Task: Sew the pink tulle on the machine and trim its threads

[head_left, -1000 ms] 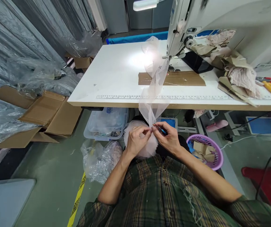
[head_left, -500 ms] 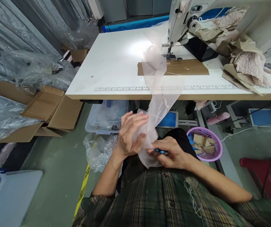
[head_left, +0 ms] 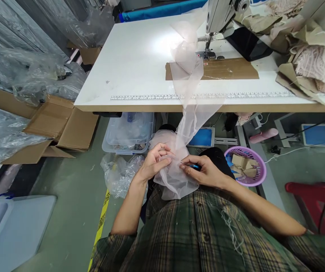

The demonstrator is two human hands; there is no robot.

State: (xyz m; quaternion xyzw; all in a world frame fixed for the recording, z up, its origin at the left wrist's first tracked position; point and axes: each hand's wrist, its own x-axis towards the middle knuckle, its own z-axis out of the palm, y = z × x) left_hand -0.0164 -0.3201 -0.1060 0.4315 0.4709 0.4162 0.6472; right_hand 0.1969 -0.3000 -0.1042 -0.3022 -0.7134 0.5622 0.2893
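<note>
Sheer pale pink fabric (head_left: 176,181) lies gathered in my lap, and a strip of it runs up over the table edge to the sewing machine (head_left: 216,19). My left hand (head_left: 155,162) pinches the gathered cloth, thumb against fingertips, on its left side. Opposite, my right hand (head_left: 202,170) is closed around a small blue-handled tool (head_left: 195,166) with a thin point. That point reaches left, over the fabric, close to my left fingertips. Most of the tool is hidden by my fingers, so its exact kind is unclear.
Brown cardboard (head_left: 230,70) lies under the machine's needle area on the white table (head_left: 134,56). Fabric bundles (head_left: 312,62) sit at the right. Below are a purple basket (head_left: 261,170) of scraps, a clear plastic bin (head_left: 128,132) and an open carton (head_left: 77,128).
My left hand has lowered and gone from outstretched fingers to a pinch on the fabric. The cloth is spread wider in my lap. My right hand has risen slightly, showing the tool's point.
</note>
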